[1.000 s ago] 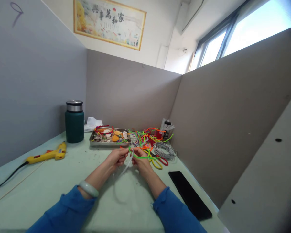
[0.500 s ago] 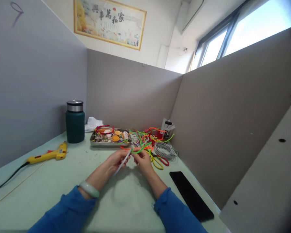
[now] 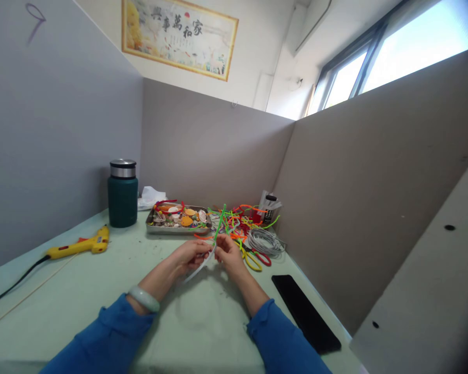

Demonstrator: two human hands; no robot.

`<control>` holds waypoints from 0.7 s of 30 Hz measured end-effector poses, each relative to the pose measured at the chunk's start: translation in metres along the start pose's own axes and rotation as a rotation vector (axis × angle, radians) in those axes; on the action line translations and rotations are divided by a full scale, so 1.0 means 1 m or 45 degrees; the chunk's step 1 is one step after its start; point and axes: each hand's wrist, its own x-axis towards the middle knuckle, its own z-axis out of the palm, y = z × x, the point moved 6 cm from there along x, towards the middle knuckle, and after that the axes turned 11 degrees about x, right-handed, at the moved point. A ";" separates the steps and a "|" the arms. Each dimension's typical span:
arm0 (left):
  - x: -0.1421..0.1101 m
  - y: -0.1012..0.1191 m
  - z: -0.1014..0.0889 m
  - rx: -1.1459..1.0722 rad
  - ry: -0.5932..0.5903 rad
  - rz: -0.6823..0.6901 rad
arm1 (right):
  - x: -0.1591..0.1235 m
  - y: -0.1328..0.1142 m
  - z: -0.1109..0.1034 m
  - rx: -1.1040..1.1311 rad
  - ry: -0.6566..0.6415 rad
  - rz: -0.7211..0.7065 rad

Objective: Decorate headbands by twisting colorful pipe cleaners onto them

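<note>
Over the middle of the table my left hand [image 3: 190,256] pinches a white pipe cleaner [image 3: 198,269], whose free end curves down toward me. My right hand [image 3: 230,254] is closed right beside it, with its fingertips at the base of a green pipe cleaner [image 3: 220,221] that stands up from between the hands. The two pipe cleaners meet at the fingertips; whether they are twisted together I cannot make out. Behind my right hand lies a tangle of coloured pipe cleaners [image 3: 234,222], with yellow scissor handles [image 3: 254,263] and a red handle [image 3: 265,259] beside it.
A metal tray [image 3: 171,231] of shells stands at the back, near a dark green flask [image 3: 122,202]. On the left lie a yellow glue gun [image 3: 78,246] and a thin stick [image 3: 33,291]. To the right are a coil of grey cord [image 3: 265,242] and a black flat strip [image 3: 306,312].
The green pipe cleaner has swung from pointing right to standing nearly upright. My right fingers have shifted their grip slightly, and the white pipe cleaner looks more curved.
</note>
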 end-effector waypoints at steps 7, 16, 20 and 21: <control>-0.003 0.001 -0.002 0.168 0.024 0.008 | -0.001 0.007 -0.005 0.026 -0.041 0.183; -0.011 0.013 0.000 0.378 0.161 0.049 | -0.002 0.015 -0.010 0.088 -0.009 0.266; -0.011 0.015 0.000 0.428 0.194 0.077 | -0.003 0.016 -0.009 0.126 0.004 0.306; -0.012 0.016 0.000 0.430 0.198 0.085 | -0.003 0.016 -0.009 0.139 0.006 0.312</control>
